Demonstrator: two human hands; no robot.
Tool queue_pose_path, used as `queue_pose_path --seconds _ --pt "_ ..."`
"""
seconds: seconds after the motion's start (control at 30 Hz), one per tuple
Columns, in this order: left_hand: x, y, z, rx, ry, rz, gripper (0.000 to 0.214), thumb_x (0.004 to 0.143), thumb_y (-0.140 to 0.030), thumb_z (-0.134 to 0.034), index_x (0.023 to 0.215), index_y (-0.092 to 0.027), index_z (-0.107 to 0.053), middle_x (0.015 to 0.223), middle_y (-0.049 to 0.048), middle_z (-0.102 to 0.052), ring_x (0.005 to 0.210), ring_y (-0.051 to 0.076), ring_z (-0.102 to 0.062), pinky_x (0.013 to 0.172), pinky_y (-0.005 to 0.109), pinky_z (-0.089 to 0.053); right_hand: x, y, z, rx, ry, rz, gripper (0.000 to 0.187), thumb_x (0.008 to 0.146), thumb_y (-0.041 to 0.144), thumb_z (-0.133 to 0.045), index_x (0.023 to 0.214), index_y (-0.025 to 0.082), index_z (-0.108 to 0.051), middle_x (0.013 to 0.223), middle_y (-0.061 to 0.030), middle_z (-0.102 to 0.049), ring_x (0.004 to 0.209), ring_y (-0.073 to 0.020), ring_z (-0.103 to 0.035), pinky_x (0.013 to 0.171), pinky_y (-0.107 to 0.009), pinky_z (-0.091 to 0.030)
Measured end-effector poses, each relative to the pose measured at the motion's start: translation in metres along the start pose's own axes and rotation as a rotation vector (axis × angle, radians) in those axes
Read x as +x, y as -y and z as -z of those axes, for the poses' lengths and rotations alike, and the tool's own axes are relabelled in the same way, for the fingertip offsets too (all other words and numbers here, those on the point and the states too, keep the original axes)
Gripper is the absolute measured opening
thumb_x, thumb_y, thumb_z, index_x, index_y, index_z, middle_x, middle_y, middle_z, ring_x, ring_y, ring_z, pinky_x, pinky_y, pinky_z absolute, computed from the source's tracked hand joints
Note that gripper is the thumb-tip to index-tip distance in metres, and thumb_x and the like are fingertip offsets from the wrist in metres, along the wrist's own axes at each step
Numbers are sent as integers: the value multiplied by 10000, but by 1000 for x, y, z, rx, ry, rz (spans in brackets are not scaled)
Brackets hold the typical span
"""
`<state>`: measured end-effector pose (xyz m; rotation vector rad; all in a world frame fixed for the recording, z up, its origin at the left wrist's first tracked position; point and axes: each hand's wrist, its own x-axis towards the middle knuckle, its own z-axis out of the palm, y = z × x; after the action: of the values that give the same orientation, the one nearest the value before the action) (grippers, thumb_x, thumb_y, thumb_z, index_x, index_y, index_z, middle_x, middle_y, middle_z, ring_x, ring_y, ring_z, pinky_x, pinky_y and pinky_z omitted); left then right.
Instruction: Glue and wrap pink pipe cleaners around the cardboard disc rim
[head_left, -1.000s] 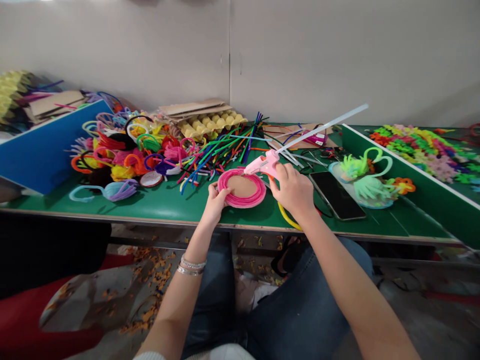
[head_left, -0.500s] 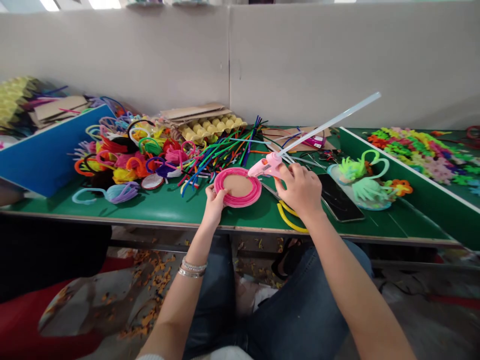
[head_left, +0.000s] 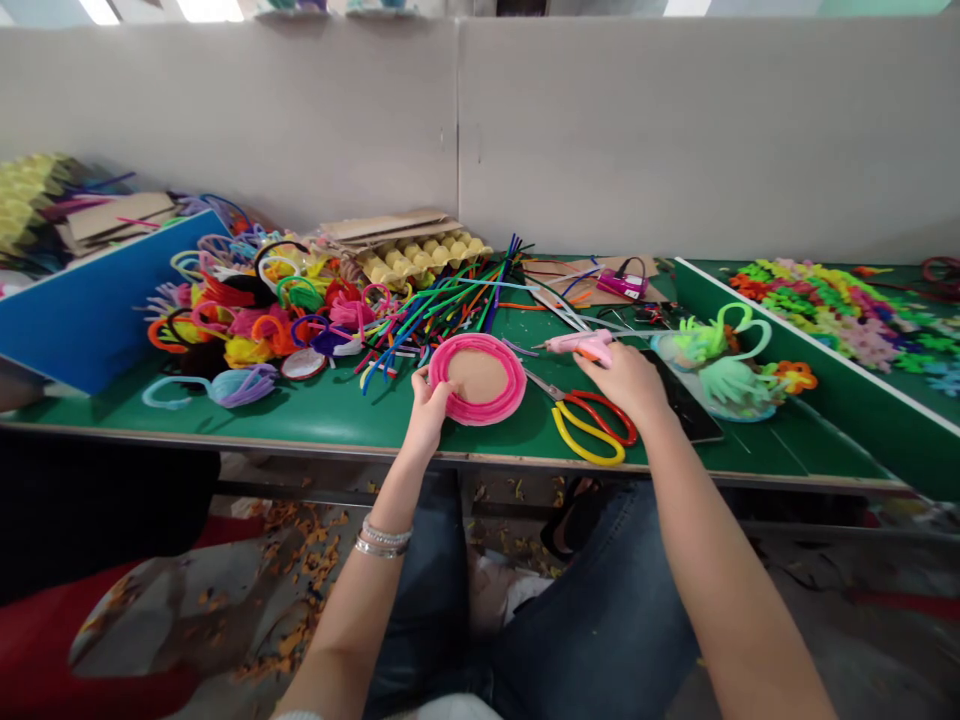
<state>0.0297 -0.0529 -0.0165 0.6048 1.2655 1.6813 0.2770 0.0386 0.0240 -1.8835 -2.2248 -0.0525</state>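
Observation:
A cardboard disc ringed with pink pipe cleaner point(head_left: 478, 377) lies near the front edge of the green table point(head_left: 330, 410). My left hand point(head_left: 427, 400) pinches its left rim. My right hand point(head_left: 626, 378) rests on the table to the right, fingers closed on the pink glue gun point(head_left: 581, 344), which lies flat with its nozzle pointing left. Scissors with red and yellow handles point(head_left: 592, 420) lie just in front of that hand, between it and the disc.
A heap of coloured pipe cleaners and loops point(head_left: 300, 300) fills the left and middle. An egg tray point(head_left: 420, 250), a blue board point(head_left: 90, 300), a dark phone point(head_left: 686, 405), green pipe-cleaner figures point(head_left: 720, 360) and a raised green divider point(head_left: 787, 350) are around.
My right hand has lowered the glue gun from over the pink ring down onto the table to the right. The scissors now show. The left hand stays on the ring.

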Motion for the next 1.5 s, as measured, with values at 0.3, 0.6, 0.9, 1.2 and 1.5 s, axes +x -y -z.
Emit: queue_pose_path --seconds 0.3,0.6,0.9,1.2,1.5 --pt "2 4 2 -2 67 -46 420 595 -240 -630 952 -218 -411 846 -32 -564 781 115 -580 686 212 -445 -2 6 3 -116 119 -35 450 829 493 -501 1086 133 -586 1108 -178 -609 997 -289 -585 739 -349 -425" --pt "0 1 1 -22 -8 -38 388 599 -230 -615 941 -224 -431 860 -35 -570 794 111 -581 687 201 -447 -2 3 2 -39 -29 -27 407 843 471 -453 1005 131 -608 1065 -181 -607 1004 -315 -545 780 -399 -406" --pt "2 1 5 -61 -189 -153 277 653 -229 -575 891 -226 -433 894 -23 -518 837 104 -552 681 176 -429 26 32 12 417 -24 250 318 842 447 -520 996 188 -619 1065 -84 -657 950 -208 -602 812 -319 -439" --pt "3 -7 6 -326 -398 -183 294 656 -175 -576 907 -228 -432 911 -23 -533 880 111 -574 744 209 -436 101 100 10 11 581 305 548 526 359 -818 1009 146 -670 1030 -101 -684 894 -252 -643 710 -301 -490" --pt "6 -4 7 -414 -393 -209 314 637 -165 -598 911 -208 -452 879 -29 -526 826 105 -560 752 227 -421 110 142 -7 232 455 324 202 635 168 -739 833 129 -731 827 -85 -731 836 -219 -674 751 -260 -511"
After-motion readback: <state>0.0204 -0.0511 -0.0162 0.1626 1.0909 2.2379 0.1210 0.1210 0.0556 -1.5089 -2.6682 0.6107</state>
